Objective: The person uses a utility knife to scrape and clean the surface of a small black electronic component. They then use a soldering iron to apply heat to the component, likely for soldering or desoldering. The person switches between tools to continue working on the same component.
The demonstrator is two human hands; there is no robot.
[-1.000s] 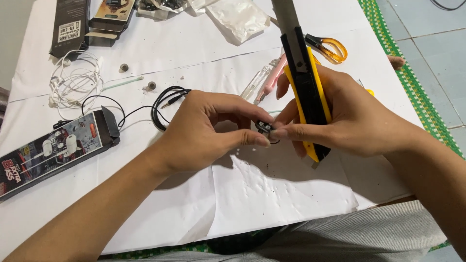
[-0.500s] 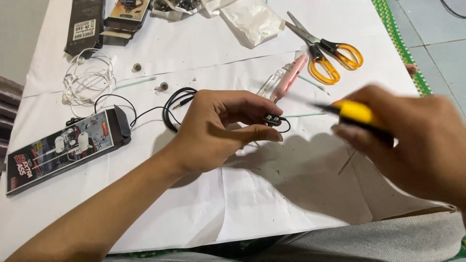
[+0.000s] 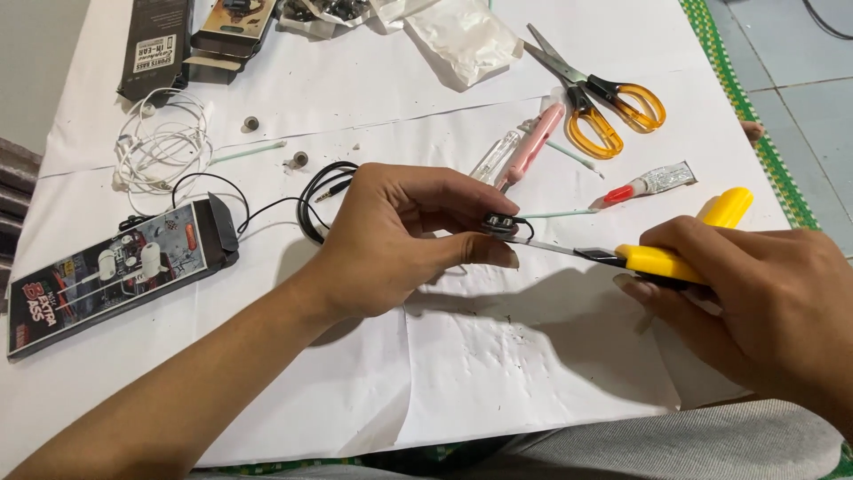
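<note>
While the left hand pinches the tiny black earbud piece, light and likely fragile, the right hand grips the yellow cutter, blade touching it.

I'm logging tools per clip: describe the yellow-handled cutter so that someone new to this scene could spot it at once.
On the white paper sheets covering the table, look to the lower right, where the right hand grips the utility knife. Its thin blade points left to the small black earpiece pinched by the left hand. Unlike the orange-handled scissors lying farther up, it is held and has a straight yellow body.
</note>
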